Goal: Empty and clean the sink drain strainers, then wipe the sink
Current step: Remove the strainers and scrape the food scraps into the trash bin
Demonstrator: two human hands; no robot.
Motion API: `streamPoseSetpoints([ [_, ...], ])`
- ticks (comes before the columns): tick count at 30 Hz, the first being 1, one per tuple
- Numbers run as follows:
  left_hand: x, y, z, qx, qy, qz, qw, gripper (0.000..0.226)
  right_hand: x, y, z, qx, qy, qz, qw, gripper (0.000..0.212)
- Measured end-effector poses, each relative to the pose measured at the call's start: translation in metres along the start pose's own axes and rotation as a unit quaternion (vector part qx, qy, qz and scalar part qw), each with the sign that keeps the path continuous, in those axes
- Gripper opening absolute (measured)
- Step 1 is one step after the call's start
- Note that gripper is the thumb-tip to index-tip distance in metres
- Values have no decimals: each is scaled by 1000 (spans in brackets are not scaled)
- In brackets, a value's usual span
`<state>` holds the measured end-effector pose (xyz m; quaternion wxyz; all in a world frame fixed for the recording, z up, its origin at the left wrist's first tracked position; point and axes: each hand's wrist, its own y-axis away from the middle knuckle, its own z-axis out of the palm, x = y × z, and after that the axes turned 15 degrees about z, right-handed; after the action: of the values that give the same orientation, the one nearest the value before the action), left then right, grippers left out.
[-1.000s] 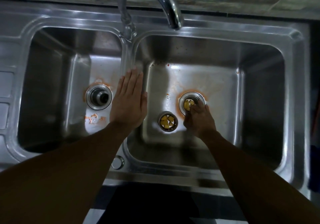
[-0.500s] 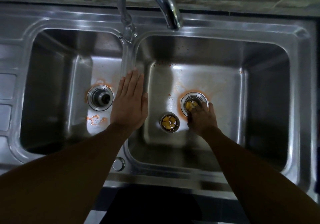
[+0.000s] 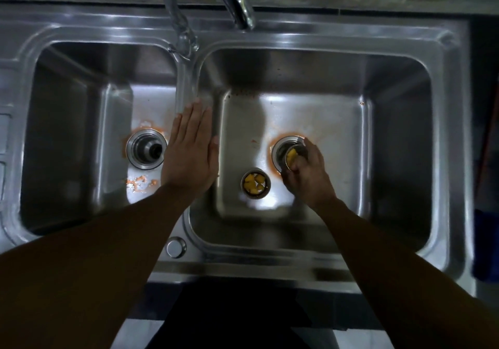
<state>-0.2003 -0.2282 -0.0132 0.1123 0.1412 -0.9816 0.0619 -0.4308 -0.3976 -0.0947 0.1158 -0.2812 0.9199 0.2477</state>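
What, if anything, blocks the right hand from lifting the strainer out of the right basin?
Nothing visible does. The right hand already grips the strainer at the drain; the space above is open. The faucet sits farther back, and the second strainer lies apart, to the left.

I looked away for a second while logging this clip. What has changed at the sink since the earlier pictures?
The right hand has closed around the strainer in the right basin's drain and begun lifting it, tilted, yellow scraps inside. The left hand stays flat on the divider; the loose strainer with scraps and the left drain are unchanged.
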Motion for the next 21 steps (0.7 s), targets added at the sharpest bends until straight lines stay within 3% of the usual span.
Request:
streamPoseSetpoints([
  [3, 0, 0, 0, 4, 0, 3, 1000, 57, 7, 9, 0, -4, -60, 46, 997, 33],
  [7, 0, 1, 2, 9, -2, 3, 1000, 57, 12, 21, -4, 55, -218, 155, 962, 79],
  [9, -1, 1, 4, 16, -1, 6, 1000, 57, 15, 22, -7, 40, -201, 175, 963, 92],
  [12, -2, 2, 6, 17, -7, 8, 1000, 57, 20, 24, -9, 24, -97, 133, 986, 85],
  [21, 1, 3, 5, 11, -1, -6, 1000, 57, 33, 32, -10, -11, -10, 108, 994, 77],
])
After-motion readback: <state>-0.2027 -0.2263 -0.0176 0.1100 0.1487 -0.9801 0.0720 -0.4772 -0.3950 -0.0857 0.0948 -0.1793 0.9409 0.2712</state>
